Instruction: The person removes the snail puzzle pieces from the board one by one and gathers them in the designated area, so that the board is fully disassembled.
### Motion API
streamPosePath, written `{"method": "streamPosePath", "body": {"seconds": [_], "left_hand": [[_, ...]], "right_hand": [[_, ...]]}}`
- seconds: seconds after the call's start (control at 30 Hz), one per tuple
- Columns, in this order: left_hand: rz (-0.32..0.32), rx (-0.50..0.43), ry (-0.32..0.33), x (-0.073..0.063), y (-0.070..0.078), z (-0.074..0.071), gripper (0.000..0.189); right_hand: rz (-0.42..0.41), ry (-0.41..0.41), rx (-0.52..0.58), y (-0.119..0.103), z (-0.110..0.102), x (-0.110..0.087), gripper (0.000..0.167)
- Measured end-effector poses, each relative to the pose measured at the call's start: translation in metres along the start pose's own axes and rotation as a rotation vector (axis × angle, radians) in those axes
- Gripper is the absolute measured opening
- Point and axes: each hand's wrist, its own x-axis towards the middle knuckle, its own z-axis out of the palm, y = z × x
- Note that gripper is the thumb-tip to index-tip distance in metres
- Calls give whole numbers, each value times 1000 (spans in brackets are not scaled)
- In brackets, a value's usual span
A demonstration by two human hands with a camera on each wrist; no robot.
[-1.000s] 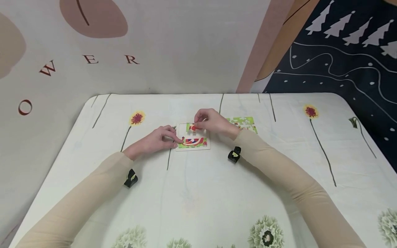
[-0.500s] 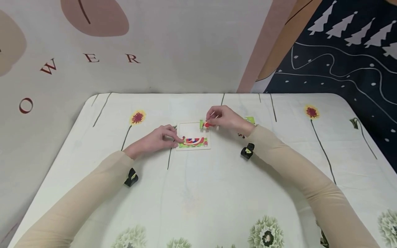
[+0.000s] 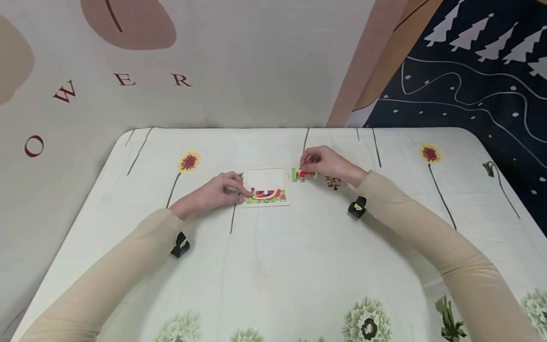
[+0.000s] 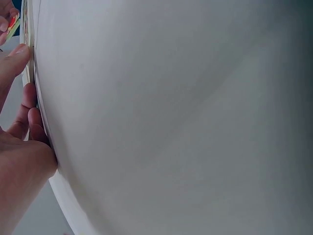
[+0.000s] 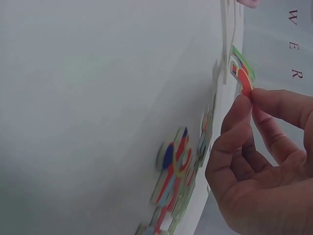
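Observation:
A pale puzzle board (image 3: 266, 179) lies on the table in the head view, with joined, brightly printed pieces (image 3: 268, 195) along its near side. My left hand (image 3: 219, 191) holds the board at its left edge, fingertips on the near corner. In the left wrist view, bent fingers (image 4: 30, 95) lie along that edge. To the board's right, my right hand (image 3: 326, 162) pinches a red and green puzzle piece (image 3: 300, 174) between thumb and fingertips. The right wrist view has this piece (image 5: 243, 73) raised above the table.
Loose puzzle pieces (image 3: 334, 182) lie under and beside the right hand, partly hidden by it. In the right wrist view several of these pieces (image 5: 172, 164) appear blurred. Printed flowers (image 3: 189, 162) cover the white tablecloth (image 3: 256, 266). A pale wall (image 3: 256, 71) rises behind the table.
My right hand has moved right, carrying the puzzle piece from over the board to beside it, and the board's far part is now uncovered. The left hand stays at the board's edge.

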Motion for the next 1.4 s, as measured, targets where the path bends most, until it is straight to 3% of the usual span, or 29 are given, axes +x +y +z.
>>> {"method": "streamPosePath", "body": {"seconds": [0.23,0.67,1.4], "left_hand": [[-19,-13,-4,0,1,0,19],[22,-17,-5,2,0,0,16],[-1,-3,-4,1,-1,0,18]], "right_hand": [[-2,-9,-3,5,-5,-5,11],[-16,-24,-29,17,-16,-14,15],[-29,9,-90,23,-16,-26,10]]}}
